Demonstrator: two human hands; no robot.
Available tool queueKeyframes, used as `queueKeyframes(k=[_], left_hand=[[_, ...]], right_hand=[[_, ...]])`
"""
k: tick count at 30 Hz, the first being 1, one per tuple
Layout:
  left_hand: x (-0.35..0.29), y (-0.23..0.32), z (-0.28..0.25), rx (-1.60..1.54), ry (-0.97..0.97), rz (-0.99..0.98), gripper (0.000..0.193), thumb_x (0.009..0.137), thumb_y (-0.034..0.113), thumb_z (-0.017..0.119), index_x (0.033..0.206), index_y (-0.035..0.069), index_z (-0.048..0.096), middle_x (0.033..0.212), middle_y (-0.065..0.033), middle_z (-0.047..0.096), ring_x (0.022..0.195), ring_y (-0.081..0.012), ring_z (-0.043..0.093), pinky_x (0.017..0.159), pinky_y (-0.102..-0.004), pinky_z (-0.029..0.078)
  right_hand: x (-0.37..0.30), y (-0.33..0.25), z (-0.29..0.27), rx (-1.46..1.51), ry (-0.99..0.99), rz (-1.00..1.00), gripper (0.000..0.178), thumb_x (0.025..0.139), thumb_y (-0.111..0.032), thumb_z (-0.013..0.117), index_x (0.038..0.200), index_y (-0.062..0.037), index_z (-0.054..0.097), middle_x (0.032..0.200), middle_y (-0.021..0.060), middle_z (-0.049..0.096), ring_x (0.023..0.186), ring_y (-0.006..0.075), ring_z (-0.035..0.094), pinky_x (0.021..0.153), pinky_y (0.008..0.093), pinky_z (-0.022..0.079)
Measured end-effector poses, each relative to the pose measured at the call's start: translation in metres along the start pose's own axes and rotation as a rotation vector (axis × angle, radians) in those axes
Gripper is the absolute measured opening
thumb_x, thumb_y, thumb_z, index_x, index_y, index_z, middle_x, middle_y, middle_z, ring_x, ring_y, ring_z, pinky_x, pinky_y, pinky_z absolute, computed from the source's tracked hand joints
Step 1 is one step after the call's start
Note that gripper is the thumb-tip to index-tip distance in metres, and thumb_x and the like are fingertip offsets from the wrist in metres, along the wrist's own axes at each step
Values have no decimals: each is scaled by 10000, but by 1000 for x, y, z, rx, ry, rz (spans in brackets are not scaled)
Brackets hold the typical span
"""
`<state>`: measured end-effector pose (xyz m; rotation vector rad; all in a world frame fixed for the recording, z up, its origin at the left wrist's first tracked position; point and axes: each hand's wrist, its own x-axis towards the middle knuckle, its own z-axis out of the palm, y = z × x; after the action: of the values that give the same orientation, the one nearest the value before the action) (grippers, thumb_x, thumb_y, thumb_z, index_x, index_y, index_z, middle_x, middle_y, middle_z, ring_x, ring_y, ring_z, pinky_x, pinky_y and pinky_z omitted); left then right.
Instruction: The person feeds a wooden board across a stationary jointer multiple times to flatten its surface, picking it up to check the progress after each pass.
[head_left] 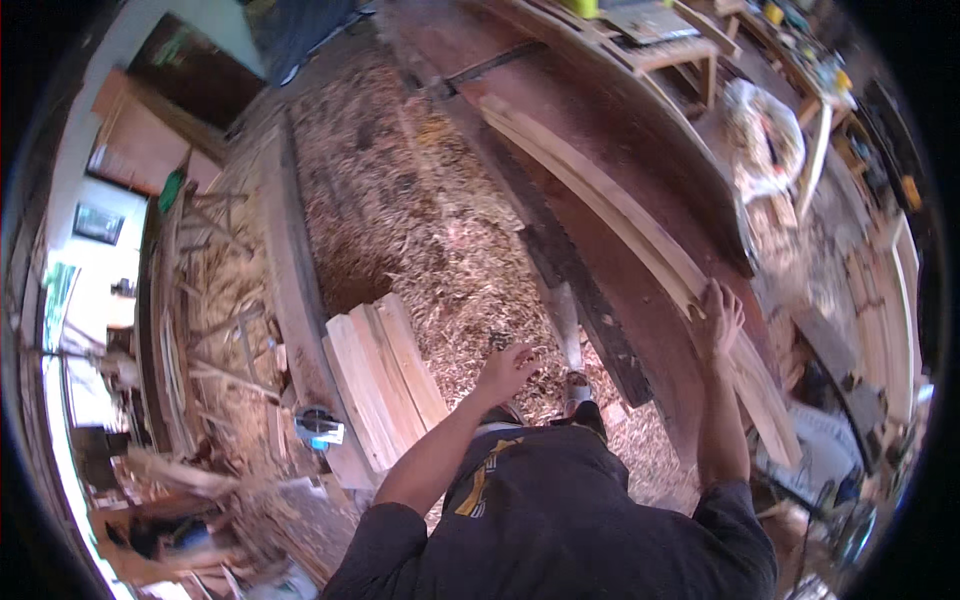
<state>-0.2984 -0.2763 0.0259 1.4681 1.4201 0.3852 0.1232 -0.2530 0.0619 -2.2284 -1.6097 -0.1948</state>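
Note:
My right hand [720, 316] is closed on a long pale wooden plank [612, 196], its fingers over the plank's edge. Lengthwise, the plank lies on a broad reddish-brown wooden board [640, 120] and runs from the far middle to near my right forearm. My left hand [506, 374] hangs in the air in front of my body, holding nothing, its fingers slightly bent and apart. To the left of that hand is a stack of short pale boards [384, 372], lying beside a long timber beam [292, 230].
Wood shavings [440, 200] cover the floor between the beam and the broad board. A bulging clear plastic bag [762, 140] stands at the right, near a wooden workbench [680, 50]. A blue and black tool [318, 428] rests on the beam. Wood offcuts [170, 540] lie lower left.

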Motion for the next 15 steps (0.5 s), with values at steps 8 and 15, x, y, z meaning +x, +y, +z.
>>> queueKeyframes(k=[8, 15], left_hand=[[107, 50, 21, 279, -120, 294, 543, 939, 355, 716, 1322, -18, 622, 1262, -239, 685, 1148, -366, 680, 997, -431, 533], [156, 63, 40, 75, -37, 225, 530, 946, 356, 714, 1317, -11, 623, 1281, -233, 678, 1181, -353, 664, 1004, -427, 530]], right_hand=[[-195, -33, -32, 379, -98, 32, 683, 729, -135, 824, 1372, -73, 602, 1405, 199, 558, 1302, 397, 531, 1114, 496, 416], [-184, 222, -120, -532, -87, 499, 971, 727, -281, 850, 1570, -145, 387, 1533, 230, 459, 1440, 435, 384, 1182, 531, 329]])
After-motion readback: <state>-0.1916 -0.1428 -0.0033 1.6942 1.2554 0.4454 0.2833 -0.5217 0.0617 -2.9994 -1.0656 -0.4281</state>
